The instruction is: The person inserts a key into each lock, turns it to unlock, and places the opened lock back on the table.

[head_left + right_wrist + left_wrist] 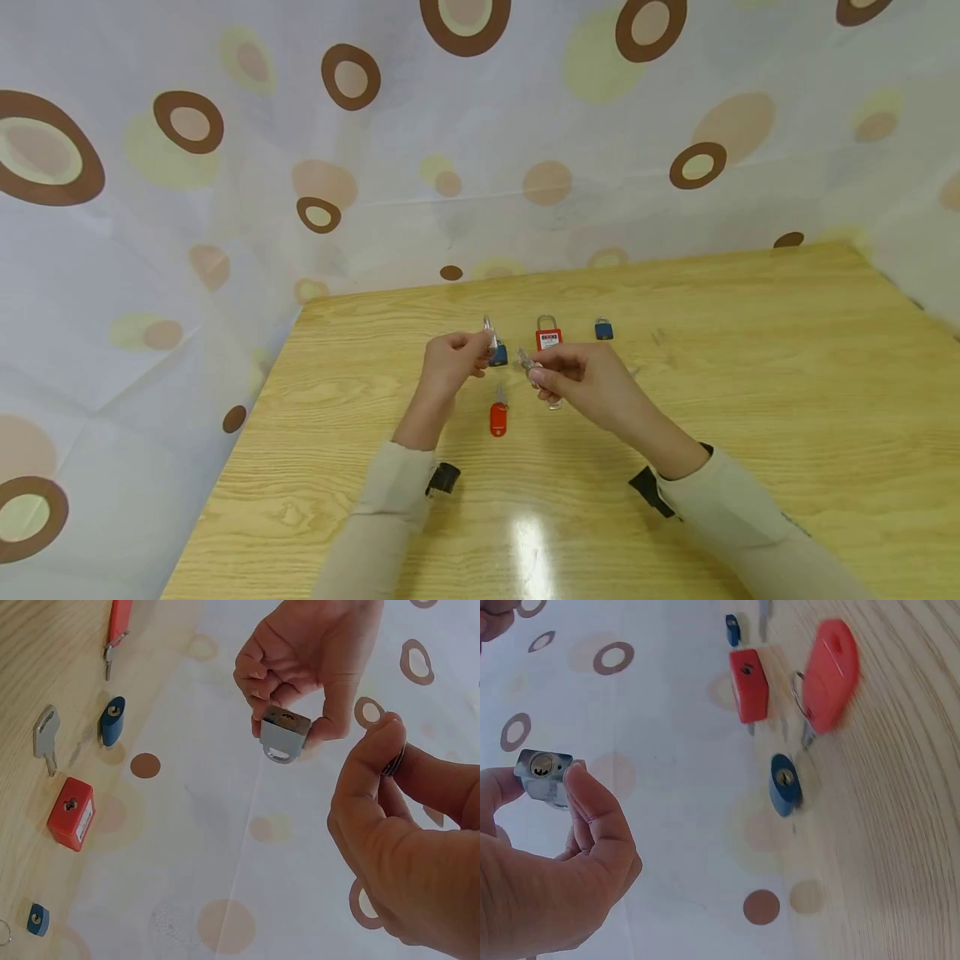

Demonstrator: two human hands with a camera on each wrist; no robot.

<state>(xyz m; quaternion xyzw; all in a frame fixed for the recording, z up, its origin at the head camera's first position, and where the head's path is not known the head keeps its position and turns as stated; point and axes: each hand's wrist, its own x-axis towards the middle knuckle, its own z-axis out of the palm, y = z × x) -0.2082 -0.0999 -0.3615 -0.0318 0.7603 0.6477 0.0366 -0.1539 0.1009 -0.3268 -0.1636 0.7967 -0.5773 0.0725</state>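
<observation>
My left hand [452, 364] pinches a silver padlock [285, 736] between thumb and fingers, above the table; its keyhole faces the left wrist camera. Close by on the right, my right hand [592, 385] pinches a small silver key [525, 360], mostly covered by the fingers in the right wrist view. Key and padlock are apart. Behind the hands stand a red padlock [549, 337] with a white label and a blue padlock [498, 356]. A key with a red tag [498, 419] lies on the table below, between the wrists.
Farther right on the wooden table [315, 442] stands a smaller blue padlock [603, 329]. A loose silver key [46, 733] lies near the red padlock. A patterned sheet [487, 133] hangs behind the table and along its left side.
</observation>
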